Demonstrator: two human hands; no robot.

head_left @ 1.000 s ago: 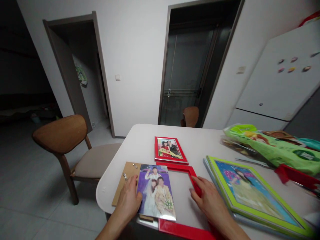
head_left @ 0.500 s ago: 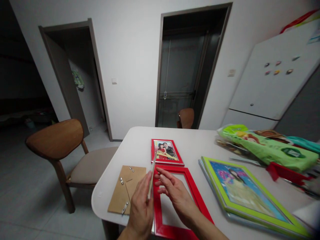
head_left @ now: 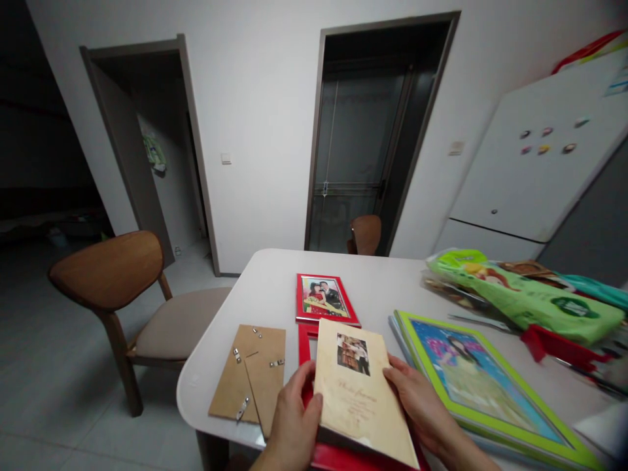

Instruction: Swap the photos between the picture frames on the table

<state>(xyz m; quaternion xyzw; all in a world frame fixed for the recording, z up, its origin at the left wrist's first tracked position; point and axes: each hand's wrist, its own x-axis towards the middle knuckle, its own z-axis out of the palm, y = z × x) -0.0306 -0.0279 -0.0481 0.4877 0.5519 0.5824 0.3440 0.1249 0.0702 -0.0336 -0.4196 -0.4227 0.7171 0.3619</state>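
Note:
Between my left hand and my right hand is a cream printed sheet with a small photo and script lettering, gripped at its two long sides. It is held face up and tilted over an empty red picture frame, covering most of it. To the left lies a brown backing board with metal clips and a stand leg. Just beyond the sheet rests a smaller red picture frame with a photo of two people.
At right lies a lime-green picture frame on top of another flat item. Behind it are a green plastic packet and a red object. A wooden chair stands left of the white table; another chair is beyond it.
The sheet was edge-on in my left hand, with my right hand open beside it. Now it is turned flat toward me, and my right hand has moved right and holds its right side.

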